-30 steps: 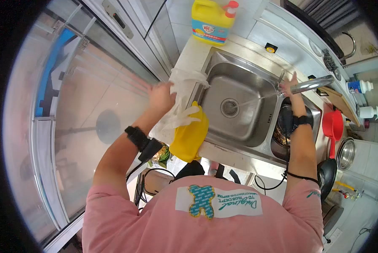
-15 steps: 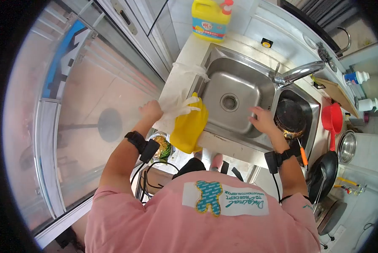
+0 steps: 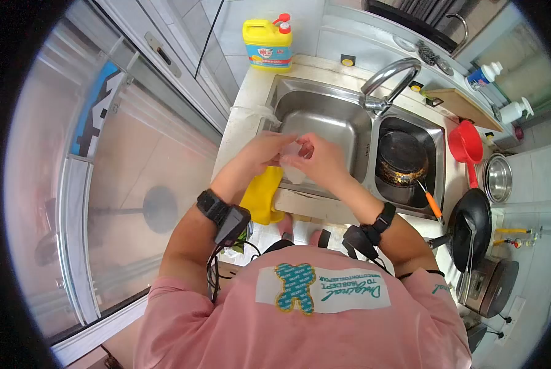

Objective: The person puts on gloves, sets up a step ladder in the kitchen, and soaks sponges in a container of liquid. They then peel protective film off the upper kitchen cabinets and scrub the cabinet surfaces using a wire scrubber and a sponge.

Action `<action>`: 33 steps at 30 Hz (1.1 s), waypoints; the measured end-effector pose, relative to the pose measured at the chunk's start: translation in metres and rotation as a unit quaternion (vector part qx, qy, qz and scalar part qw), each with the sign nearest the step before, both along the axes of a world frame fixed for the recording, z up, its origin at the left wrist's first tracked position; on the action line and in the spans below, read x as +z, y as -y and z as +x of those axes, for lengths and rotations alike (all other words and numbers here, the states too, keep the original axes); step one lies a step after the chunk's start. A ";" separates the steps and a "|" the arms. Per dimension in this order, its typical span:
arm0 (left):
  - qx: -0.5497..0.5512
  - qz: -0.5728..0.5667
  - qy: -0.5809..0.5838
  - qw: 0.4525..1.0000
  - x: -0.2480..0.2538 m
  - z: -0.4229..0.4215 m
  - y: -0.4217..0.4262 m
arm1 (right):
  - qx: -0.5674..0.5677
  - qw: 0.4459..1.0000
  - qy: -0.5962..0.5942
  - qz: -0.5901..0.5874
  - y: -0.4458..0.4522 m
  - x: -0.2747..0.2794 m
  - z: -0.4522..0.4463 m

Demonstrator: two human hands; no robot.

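Note:
My left hand (image 3: 265, 151) and my right hand (image 3: 322, 161) meet over the front left part of the steel sink (image 3: 343, 111), fingers pinched on a thin translucent white glove (image 3: 294, 173). The glove hangs down between my hands, and part of it is hidden by my fingers. Another thin white glove (image 3: 257, 114) lies across the sink's left rim and the counter. Just below my left hand, a yellow rubber glove (image 3: 263, 195) drapes over the counter's front edge. The faucet (image 3: 393, 74) shows no water stream.
Behind the sink's left corner stands a yellow detergent jug (image 3: 268, 46). The right basin holds a dark pan (image 3: 403, 154) and an orange-handled tool (image 3: 434, 204). Further right are a red ladle (image 3: 465, 142), a black wok (image 3: 472, 224) and metal bowls (image 3: 498, 178). A glass door is at left.
My right hand went from the faucet to the sink's front left, and the water stream stopped. My left hand moved right. Both hands have taken hold of a thin white glove.

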State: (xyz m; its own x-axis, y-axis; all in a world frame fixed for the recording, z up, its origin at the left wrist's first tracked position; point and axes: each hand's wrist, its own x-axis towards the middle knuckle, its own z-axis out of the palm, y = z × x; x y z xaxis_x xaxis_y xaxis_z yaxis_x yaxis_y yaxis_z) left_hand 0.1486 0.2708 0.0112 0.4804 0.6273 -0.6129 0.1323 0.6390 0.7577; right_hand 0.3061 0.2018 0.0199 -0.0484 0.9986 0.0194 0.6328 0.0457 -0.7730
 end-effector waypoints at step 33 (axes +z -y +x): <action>-0.007 0.495 -0.111 0.862 0.004 0.120 0.088 | -0.183 0.911 -0.366 -0.053 0.047 -0.017 0.093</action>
